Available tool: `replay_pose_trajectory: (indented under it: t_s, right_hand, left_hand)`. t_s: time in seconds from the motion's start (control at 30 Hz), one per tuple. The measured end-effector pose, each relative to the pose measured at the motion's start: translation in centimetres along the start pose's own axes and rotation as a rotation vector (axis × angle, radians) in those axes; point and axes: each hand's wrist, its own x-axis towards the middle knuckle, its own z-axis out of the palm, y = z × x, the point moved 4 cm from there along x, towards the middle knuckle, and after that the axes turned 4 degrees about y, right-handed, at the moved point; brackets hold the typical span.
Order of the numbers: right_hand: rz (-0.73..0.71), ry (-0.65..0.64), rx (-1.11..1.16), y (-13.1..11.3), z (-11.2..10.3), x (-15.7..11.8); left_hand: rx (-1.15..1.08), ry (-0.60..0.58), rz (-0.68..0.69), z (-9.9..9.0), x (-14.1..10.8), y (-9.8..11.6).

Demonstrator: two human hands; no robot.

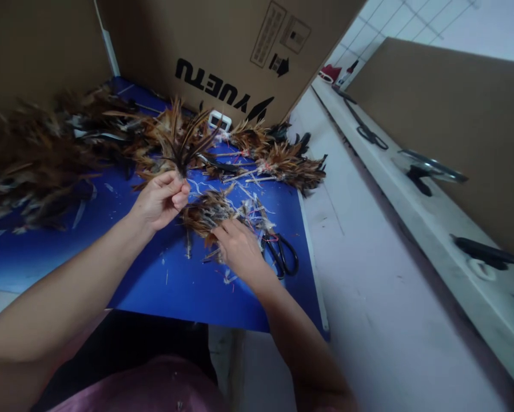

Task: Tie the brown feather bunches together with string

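Observation:
My left hand [161, 197] pinches a small fan of long brown feathers [187, 140] by its quill end, with the tips pointing up. To its right, my right hand [238, 245] reaches down onto a loose pile of brown and grey feathers [207, 212] on the blue tabletop [149, 289]. Its fingers are bent at the pile's edge, and their tips are partly hidden among the feathers. Black-handled scissors [287, 257] lie just right of this hand, their blades covered by scraps. White stripped quills [254, 209] are scattered beside the pile.
Tied feather bundles [293, 166] lie at the back right, and a large feather heap [29, 154] covers the left. A small white digital device [219, 121] stands before a cardboard box [222, 46]. On the right ledge [415, 200] are more scissors [371, 137] and a black-handled tool [482, 250].

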Motion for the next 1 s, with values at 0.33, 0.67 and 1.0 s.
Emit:
replay_pose_trajectory:
  t_s: [0.33, 0.67, 1.0]
  right_hand:
    - [0.161, -0.207, 0.095, -3.9, 0.9, 2.3]
    - [0.162, -0.336, 0.114, -4.5, 1.2, 2.9]
    - [0.378, -0.12, 0.911, 0.0, -0.5, -0.2]
  left_hand:
    - [-0.027, -0.019, 0.042, -0.2, 0.2, 0.6]
    - [-0.049, -0.043, 0.036, -0.2, 0.1, 0.6]
    - [-0.03, -0.048, -0.003, -0.1, 0.0, 0.2]
